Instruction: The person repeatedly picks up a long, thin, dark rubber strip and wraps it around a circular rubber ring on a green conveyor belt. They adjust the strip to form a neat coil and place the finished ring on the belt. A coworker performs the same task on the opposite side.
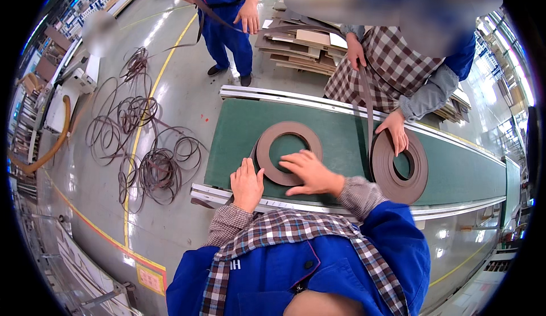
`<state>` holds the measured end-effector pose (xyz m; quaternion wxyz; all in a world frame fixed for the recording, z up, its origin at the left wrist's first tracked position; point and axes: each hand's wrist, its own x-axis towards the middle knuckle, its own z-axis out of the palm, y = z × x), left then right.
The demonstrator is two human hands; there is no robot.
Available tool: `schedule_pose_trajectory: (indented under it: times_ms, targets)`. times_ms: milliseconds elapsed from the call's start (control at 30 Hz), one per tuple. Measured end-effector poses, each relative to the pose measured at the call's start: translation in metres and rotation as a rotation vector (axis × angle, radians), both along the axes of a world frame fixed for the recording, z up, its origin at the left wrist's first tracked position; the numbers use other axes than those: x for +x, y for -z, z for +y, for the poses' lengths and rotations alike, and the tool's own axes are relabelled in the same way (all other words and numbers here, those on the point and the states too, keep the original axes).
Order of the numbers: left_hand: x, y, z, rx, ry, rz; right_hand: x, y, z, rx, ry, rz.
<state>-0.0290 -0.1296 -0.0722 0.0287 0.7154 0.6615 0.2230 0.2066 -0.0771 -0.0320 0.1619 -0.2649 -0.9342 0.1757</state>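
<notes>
Coil: a flat brown roll of strip (288,152) with a wide open centre, lying on the green belt (239,140) near its closer edge, in front of the person.
Right hand: the right hand (310,173) lies flat on the lower right of the coil, fingers spread and pointing left across the windings, pressing down and clamping nothing.
Left hand: the left hand (247,183) rests at the coil's lower left edge, by the belt's metal rail (227,194); fingers together and straight, laid against the roll, not closed round it.
Second coil: a larger brown roll (400,168) lies further right on the belt, well apart from the first; a co-worker's hand (394,131) in a checked apron sleeve rests on it, with a strip (365,97) running up to their other hand.
Floor: loose loops of the same strip (142,145) lie tangled on the floor to the left; another person in blue stands beyond, holding a strip.
Risk: the windings are held only by flat pressure, so I judge a sideways push could make the layers slide and spring loose like the loops on the floor.
Risk two: the coil sits close to the rail, so an outer turn could slip over the edge.
</notes>
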Motion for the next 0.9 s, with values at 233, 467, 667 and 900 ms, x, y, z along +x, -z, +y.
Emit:
schedule_pose_trajectory:
  times_ms: [233,467,667,900]
  targets:
    - [-0.017,-0.005,-0.018,-0.027,-0.029,-0.057,0.052,0.028,0.028,0.173,-0.135,0.042]
    - [-0.018,-0.005,-0.022,-0.066,-0.123,-0.036,-0.075,0.026,-0.03,0.093,0.517,0.022]
    - [-0.011,-0.005,-0.024,-0.016,-0.112,-0.028,-0.034,-0.012,0.009,0.212,0.366,0.05]
    - [-0.016,-0.01,-0.014,-0.036,-0.094,0.007,-0.002,0.027,0.066,0.101,0.344,-0.165]
